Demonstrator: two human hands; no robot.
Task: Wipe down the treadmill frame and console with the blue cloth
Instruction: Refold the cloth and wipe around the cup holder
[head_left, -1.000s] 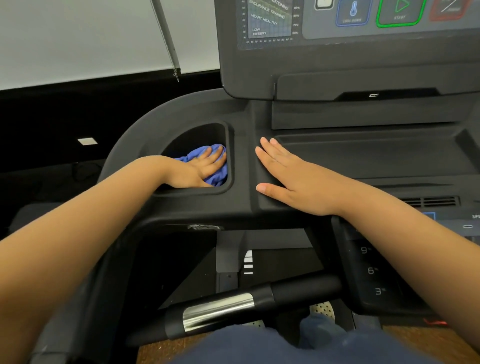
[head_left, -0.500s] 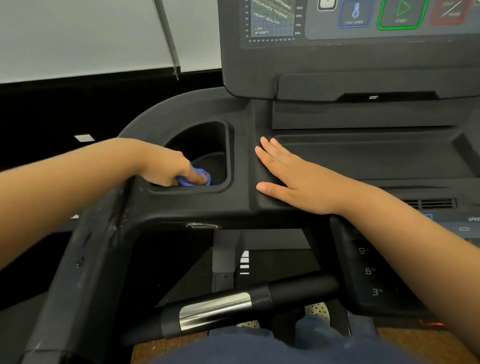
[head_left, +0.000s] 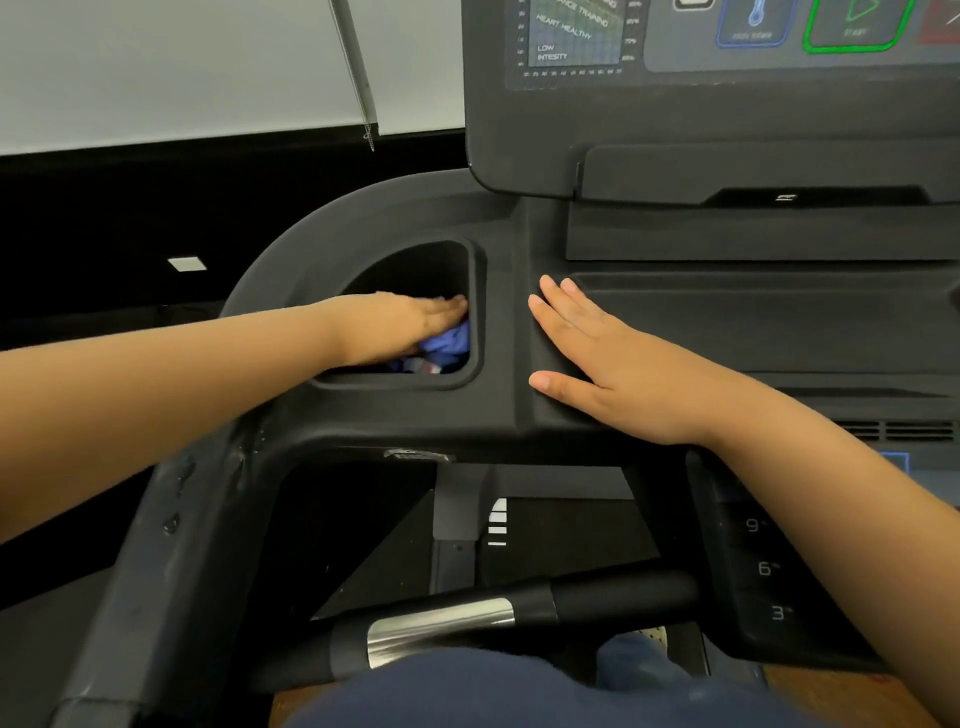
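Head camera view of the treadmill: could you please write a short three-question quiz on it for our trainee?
1. True or false: the right hand holds the blue cloth.
2. Where is the left hand working? A) on the screen B) inside the cup holder C) on the handlebar
3. Fill in: the right hand lies ____ on the console.

Key: 1 false; 2 B; 3 flat.

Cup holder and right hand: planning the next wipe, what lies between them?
Only a bare strip of black console separates the cup holder from the right hand, seen in the head view.
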